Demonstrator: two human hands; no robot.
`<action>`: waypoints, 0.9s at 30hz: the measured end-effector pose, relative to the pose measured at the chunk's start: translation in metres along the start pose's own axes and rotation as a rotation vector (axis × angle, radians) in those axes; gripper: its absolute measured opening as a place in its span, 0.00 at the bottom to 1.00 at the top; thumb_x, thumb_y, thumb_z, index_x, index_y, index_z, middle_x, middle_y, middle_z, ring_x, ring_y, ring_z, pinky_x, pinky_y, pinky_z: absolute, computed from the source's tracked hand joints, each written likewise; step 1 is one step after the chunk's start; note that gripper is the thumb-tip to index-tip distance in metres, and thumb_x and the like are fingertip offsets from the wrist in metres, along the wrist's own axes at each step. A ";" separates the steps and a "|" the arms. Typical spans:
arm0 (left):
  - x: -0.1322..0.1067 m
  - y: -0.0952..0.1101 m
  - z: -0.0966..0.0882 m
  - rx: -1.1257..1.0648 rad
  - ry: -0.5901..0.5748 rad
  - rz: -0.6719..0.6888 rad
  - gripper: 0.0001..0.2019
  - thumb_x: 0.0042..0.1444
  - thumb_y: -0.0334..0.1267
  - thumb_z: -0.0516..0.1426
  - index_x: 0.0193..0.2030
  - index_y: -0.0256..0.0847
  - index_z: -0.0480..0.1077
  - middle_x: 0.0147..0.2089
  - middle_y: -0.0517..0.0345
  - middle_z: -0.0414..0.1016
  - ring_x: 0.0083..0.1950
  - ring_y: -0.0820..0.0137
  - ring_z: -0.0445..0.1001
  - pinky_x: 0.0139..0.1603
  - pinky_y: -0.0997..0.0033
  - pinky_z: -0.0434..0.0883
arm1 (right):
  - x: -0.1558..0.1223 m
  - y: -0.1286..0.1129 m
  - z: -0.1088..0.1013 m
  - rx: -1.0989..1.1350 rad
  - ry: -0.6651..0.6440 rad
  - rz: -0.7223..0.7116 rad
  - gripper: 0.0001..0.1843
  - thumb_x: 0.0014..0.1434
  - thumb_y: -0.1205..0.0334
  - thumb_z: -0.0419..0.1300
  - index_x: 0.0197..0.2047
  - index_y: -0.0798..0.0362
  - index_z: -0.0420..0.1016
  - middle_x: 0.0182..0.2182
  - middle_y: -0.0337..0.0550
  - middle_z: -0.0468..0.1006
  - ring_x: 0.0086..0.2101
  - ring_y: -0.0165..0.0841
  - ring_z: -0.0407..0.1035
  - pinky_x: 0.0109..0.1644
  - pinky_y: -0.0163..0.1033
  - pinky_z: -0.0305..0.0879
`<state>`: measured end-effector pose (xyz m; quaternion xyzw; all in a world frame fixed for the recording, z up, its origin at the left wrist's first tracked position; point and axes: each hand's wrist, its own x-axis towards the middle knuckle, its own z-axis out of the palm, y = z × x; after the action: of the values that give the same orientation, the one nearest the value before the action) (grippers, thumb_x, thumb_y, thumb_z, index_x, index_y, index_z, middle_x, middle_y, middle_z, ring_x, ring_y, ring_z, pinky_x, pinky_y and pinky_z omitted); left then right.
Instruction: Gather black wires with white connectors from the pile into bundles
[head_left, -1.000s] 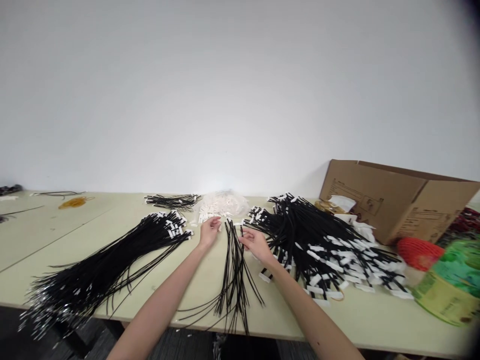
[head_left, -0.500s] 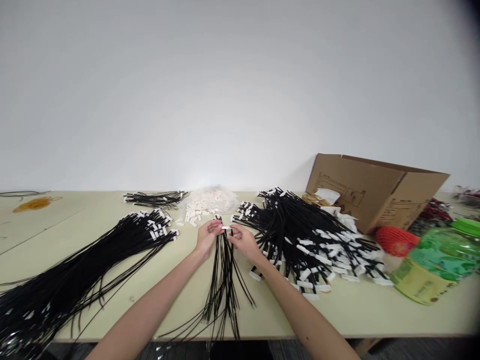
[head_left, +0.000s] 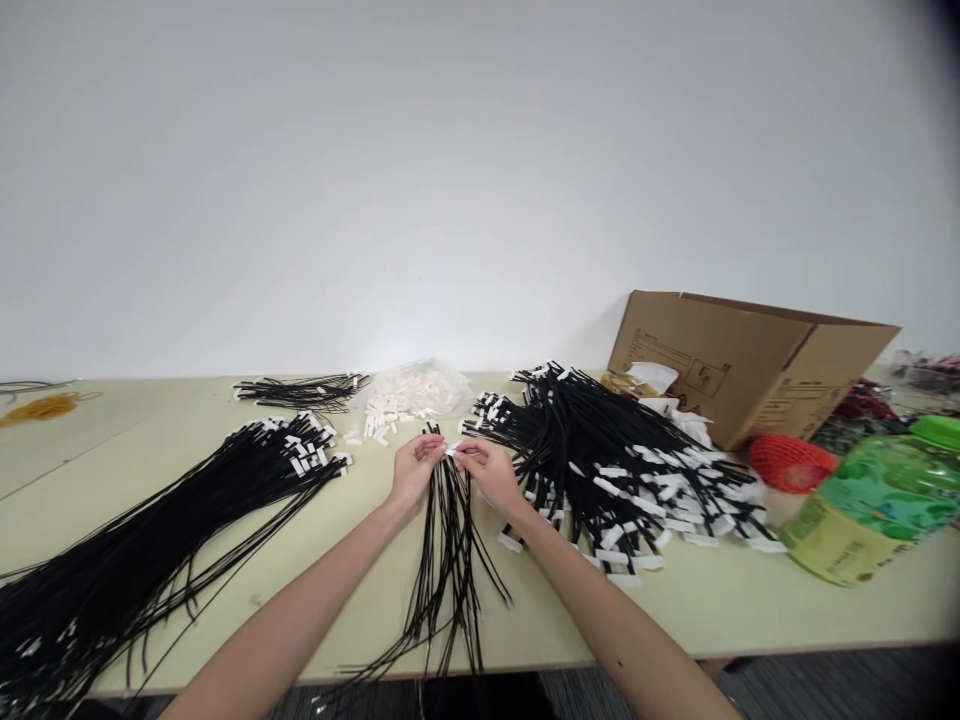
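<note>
Cables (head_left: 448,545), black and thin, lie in a loose bundle on the counter (head_left: 541,632) straight in front of you, their upper ends between your hands and their loose ends spreading toward the near edge. Your left hand (head_left: 415,472) comes in from the left, its grip pinching one end of a small white piece (head_left: 452,451) between thumb and fingers. Your right hand (head_left: 489,474) meets it from the right, its grip pinching the other end, so that the white piece sits between your two sets of fingertips, at the far end of the bundle; you cannot tell whether a cable is seated in it. Just beyond your hands is a clear plastic bag (head_left: 433,384) of white pieces, some scattered at its near left side. To your left lies a thick sheaf (head_left: 176,525) with white ends pointing far, and beyond it a smaller batch (head_left: 304,391). To your right a large heap (head_left: 581,430) carries many white tips, with an open cardboard box (head_left: 750,375) behind it and a red netted object (head_left: 791,463) and a green-capped bottle (head_left: 851,525) farther right
</note>
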<state>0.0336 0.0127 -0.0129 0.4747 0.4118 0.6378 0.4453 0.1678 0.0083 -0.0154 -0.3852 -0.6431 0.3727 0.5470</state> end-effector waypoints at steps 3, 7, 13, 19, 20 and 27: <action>-0.002 0.001 0.002 -0.018 0.008 -0.006 0.13 0.36 0.35 0.64 0.31 0.34 0.72 0.29 0.56 0.73 0.32 0.73 0.70 0.38 0.70 0.67 | -0.001 -0.002 -0.001 -0.033 0.008 -0.036 0.11 0.46 0.60 0.59 0.33 0.56 0.72 0.29 0.43 0.75 0.26 0.32 0.70 0.33 0.35 0.66; -0.002 0.002 0.003 -0.022 -0.004 -0.015 0.14 0.37 0.36 0.64 0.32 0.34 0.72 0.29 0.56 0.73 0.31 0.73 0.70 0.38 0.70 0.67 | -0.002 -0.003 -0.001 -0.064 0.002 -0.067 0.09 0.48 0.60 0.58 0.31 0.56 0.72 0.27 0.43 0.75 0.25 0.31 0.69 0.32 0.36 0.66; -0.001 0.007 -0.002 0.024 -0.147 -0.108 0.18 0.43 0.44 0.61 0.39 0.35 0.72 0.36 0.52 0.74 0.37 0.70 0.71 0.38 0.71 0.67 | -0.002 -0.001 -0.001 -0.063 -0.001 -0.087 0.09 0.50 0.59 0.55 0.32 0.56 0.69 0.24 0.41 0.74 0.23 0.31 0.69 0.30 0.35 0.67; 0.004 0.010 -0.009 0.038 -0.389 -0.214 0.21 0.44 0.46 0.61 0.42 0.33 0.72 0.33 0.52 0.74 0.30 0.73 0.70 0.33 0.72 0.67 | -0.001 -0.003 -0.002 -0.088 -0.001 -0.088 0.10 0.52 0.57 0.54 0.32 0.55 0.67 0.27 0.44 0.74 0.27 0.32 0.70 0.29 0.35 0.68; 0.005 0.010 -0.010 0.045 -0.391 -0.211 0.21 0.44 0.46 0.61 0.42 0.33 0.72 0.33 0.52 0.73 0.29 0.74 0.70 0.32 0.73 0.66 | -0.001 -0.005 -0.003 -0.094 -0.008 -0.088 0.10 0.52 0.57 0.53 0.32 0.55 0.67 0.26 0.43 0.75 0.26 0.32 0.70 0.28 0.35 0.67; 0.006 0.021 -0.016 0.025 -0.453 -0.292 0.14 0.46 0.41 0.60 0.39 0.35 0.71 0.33 0.53 0.72 0.28 0.75 0.69 0.28 0.76 0.65 | 0.005 -0.013 -0.019 -0.163 0.017 -0.115 0.06 0.52 0.62 0.53 0.33 0.55 0.67 0.25 0.42 0.74 0.24 0.31 0.71 0.28 0.34 0.67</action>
<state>0.0130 0.0115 0.0050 0.5465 0.3735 0.4392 0.6074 0.1847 0.0081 0.0005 -0.3940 -0.6876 0.2837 0.5399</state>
